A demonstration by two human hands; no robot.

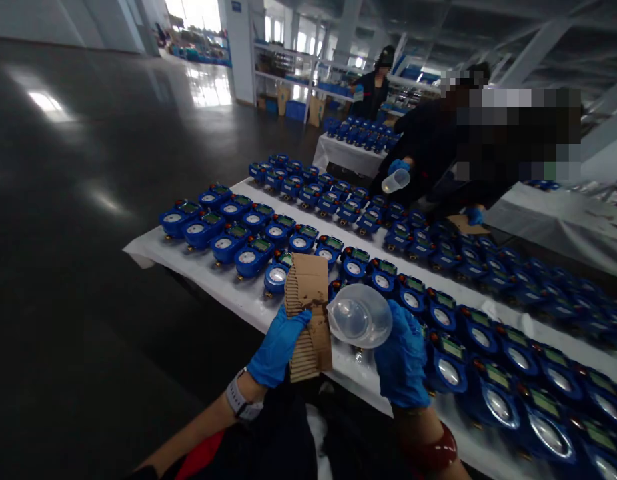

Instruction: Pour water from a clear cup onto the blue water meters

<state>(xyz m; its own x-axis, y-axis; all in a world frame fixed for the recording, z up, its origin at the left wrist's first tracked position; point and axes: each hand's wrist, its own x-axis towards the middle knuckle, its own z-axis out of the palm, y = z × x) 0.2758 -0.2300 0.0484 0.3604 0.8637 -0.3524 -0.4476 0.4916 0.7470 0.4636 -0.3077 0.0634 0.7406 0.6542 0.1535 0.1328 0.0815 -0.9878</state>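
My left hand [278, 347], in a blue glove, grips a torn piece of corrugated cardboard [311, 280] with dark stains across its middle. My right hand [403, 357], also gloved in blue, is wrapped round a clear plastic beaker [363, 317] with a pouring lip. The beaker tilts toward me and its lip lies close to the cardboard's right edge. Only a little clear liquid, if any, shows inside; I cannot tell. Beneath both hands stand rows of blue meters with round dials and small displays, such as this blue meter [253, 257] left of the cardboard.
The meters stand on a white-covered table [223, 290] that runs away to the right. Across it, a co-worker in dark clothes [428, 147] holds another beaker [395, 181] and a cardboard piece [467, 225]. Farther back are a second person [373, 93] and shelves [288, 80].
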